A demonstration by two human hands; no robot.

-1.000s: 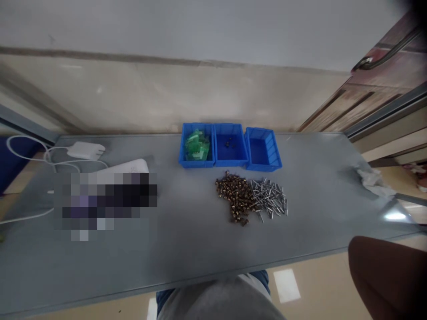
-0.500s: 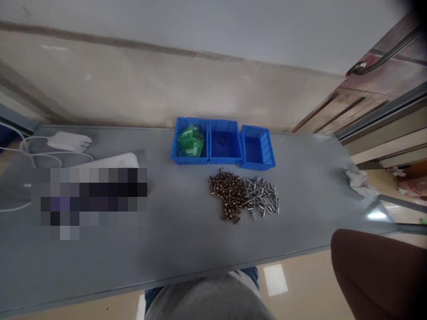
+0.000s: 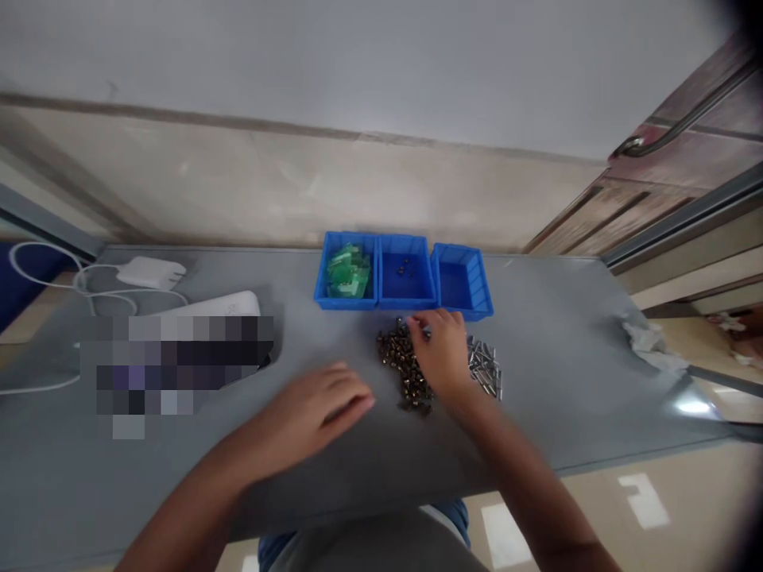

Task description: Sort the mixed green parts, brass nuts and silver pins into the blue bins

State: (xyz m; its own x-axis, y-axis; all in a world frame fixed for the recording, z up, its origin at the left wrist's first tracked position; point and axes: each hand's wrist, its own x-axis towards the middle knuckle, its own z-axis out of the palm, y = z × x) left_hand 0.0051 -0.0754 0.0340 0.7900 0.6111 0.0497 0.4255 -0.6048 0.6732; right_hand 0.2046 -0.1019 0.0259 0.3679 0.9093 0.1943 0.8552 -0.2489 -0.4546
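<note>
My right hand (image 3: 444,349) rests over a heap of brass-coloured screws (image 3: 400,361), its fingertips pinched at the heap's far edge; what they hold is too small to make out. A pile of silver rivets (image 3: 487,367) lies just right of that hand, partly hidden by it. My left hand (image 3: 325,407) lies palm down on the grey table (image 3: 358,445), left of the screws, fingers stretched out and holding nothing. Behind the piles stand three blue bins: the left bin (image 3: 347,272) holds green parts, the middle bin (image 3: 406,274) a few dark screws, the right bin (image 3: 462,280) looks empty.
A white charger with cable (image 3: 149,272) and a white flat device (image 3: 223,305) lie at the left, beside a blurred-out patch. A crumpled white cloth (image 3: 647,342) sits near the table's right end. A wall runs behind the table; a door stands at the right.
Both my hands have come into view over the table; the right has reached the screw heap, the left has settled beside it. The dark shape at lower right is gone.
</note>
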